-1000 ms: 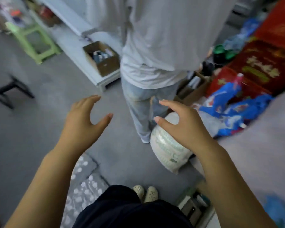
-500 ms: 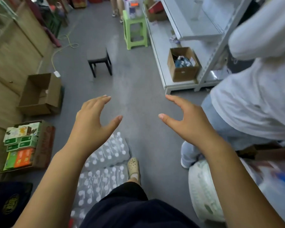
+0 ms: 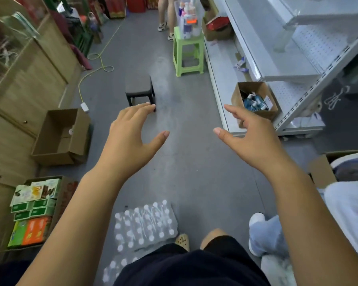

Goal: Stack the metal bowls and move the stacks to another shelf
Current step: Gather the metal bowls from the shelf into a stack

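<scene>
Left hand: your left hand point(image 3: 128, 139) hovers above the grey floor point(image 3: 186, 172), palm down. The fingers are spread and gently arched, the thumb points inward, and it holds nothing.
Right hand: your right hand point(image 3: 254, 141) mirrors it, well apart from the left. The fingers are loosely bent, the thumb reaches toward the gap between the hands, and it too is empty.
Metal bowls: none shows in this view, so you cannot tell where they are or how they look.
Shelf unit: the white metal shelf unit point(image 3: 298, 65) stands to your right. It has flat boards, perforated back panels and a slotted upright.
Bottom board: an open cardboard box point(image 3: 254, 100) of small packets sits at its near end, just beyond your right fingertips in the picture.
Aisle ahead: a dark stool point(image 3: 140, 87) stands beyond your left fingers. Farther on, a green stool point(image 3: 187, 52) carrying a clear tub of bottles stands beside the shelf unit.
Left side: a wooden cabinet point(image 3: 29, 79) lines the wall. An empty carton point(image 3: 60, 137) and a box of drink packs point(image 3: 33, 211) sit at its foot.
At your feet: shrink-wrapped water bottles point(image 3: 145, 226) lie on the floor between your forearms.
Right edge: another person point(image 3: 349, 213) in pale clothes stands close beside your right forearm.
</scene>
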Demonstrator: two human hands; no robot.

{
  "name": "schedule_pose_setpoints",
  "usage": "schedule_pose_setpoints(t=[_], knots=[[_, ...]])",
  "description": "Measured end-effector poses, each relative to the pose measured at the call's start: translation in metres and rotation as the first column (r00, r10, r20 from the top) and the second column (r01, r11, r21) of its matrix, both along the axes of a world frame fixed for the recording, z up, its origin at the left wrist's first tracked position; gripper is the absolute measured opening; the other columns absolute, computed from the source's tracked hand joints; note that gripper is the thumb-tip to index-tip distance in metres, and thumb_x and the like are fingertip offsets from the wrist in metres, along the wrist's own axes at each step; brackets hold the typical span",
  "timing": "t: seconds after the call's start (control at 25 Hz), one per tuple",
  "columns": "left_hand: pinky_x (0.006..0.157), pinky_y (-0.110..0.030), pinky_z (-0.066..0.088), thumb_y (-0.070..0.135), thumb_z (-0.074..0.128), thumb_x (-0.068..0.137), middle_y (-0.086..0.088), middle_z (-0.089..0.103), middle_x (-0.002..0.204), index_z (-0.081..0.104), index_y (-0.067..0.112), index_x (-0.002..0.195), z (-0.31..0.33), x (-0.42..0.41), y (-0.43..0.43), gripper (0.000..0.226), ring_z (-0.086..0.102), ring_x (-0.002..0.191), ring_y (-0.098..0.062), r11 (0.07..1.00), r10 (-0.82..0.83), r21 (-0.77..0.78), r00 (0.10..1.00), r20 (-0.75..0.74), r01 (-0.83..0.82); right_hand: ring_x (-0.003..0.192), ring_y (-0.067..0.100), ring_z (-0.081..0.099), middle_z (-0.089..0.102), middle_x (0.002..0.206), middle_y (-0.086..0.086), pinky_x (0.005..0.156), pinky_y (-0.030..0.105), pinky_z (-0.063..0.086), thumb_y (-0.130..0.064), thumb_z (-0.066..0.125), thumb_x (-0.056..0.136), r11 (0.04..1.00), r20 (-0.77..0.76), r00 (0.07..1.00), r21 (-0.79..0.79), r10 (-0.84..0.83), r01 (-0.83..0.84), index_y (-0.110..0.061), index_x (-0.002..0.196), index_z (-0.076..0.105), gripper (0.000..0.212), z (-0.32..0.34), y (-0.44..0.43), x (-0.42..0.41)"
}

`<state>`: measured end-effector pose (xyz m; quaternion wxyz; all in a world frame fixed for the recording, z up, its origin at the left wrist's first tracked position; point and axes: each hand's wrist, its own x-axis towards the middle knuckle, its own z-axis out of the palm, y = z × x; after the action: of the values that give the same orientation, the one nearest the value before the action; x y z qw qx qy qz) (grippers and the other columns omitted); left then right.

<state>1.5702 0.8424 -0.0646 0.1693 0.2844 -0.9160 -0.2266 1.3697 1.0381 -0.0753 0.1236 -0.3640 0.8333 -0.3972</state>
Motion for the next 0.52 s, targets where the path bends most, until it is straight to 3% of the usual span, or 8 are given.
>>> schedule_pose_setpoints(t=[0.12,0.24,0.44,0.52], knots=[[0.119,-0.053,0.035,0.047,0.068,0.095,0.001,0.05,0.157,0.049,0.017,0.152,-0.004,-0.025,-0.037,0.067,0.039,0.149,-0.023,1.0,0.008,0.009,1.0,-0.002,-0.008,0.121,-0.012,0.04,0.056,0.148,-0.01,0.099,0.012,0.031,-0.046,0.076,0.091,1.0,-0.021,1.0,0.006,0.004,-0.004,-0.035,0.149,0.053,0.063,0.0,-0.047,-0.034],[0.12,-0.051,0.034,0.048,0.068,0.094,0.001,0.048,0.158,0.048,0.018,0.153,-0.011,-0.06,-0.072,0.069,0.038,0.149,-0.023,0.999,0.048,-0.005,0.999,0.006,-0.048,0.135,-0.005,0.043,0.054,0.151,-0.012,0.105,0.013,0.03,-0.044,0.075,0.092,0.997,-0.035,0.997,0.012,0.071,-0.071,-0.032,0.15,0.052,0.062,-0.003,-0.1,-0.076],[0.121,-0.05,0.034,0.048,0.069,0.094,0.002,0.048,0.158,0.048,0.018,0.153,-0.014,-0.157,-0.138,0.07,0.037,0.15,-0.021,0.996,0.087,0.007,0.996,-0.022,-0.087,0.134,-0.003,0.037,0.052,0.151,-0.014,0.095,0.003,0.026,-0.044,0.074,0.093,0.987,-0.045,0.987,0.034,0.156,-0.155,-0.034,0.149,0.053,0.061,-0.011,-0.19,-0.173],[0.121,-0.049,0.033,0.048,0.068,0.094,0.003,0.047,0.158,0.048,0.019,0.153,-0.013,-0.203,-0.17,0.069,0.036,0.15,-0.019,0.992,0.122,0.006,0.992,-0.032,-0.122,0.138,0.0,0.042,0.051,0.153,-0.013,0.099,0.003,0.025,-0.042,0.074,0.093,0.978,-0.041,0.978,0.048,0.203,-0.201,-0.032,0.149,0.054,0.061,-0.009,-0.229,-0.219]])
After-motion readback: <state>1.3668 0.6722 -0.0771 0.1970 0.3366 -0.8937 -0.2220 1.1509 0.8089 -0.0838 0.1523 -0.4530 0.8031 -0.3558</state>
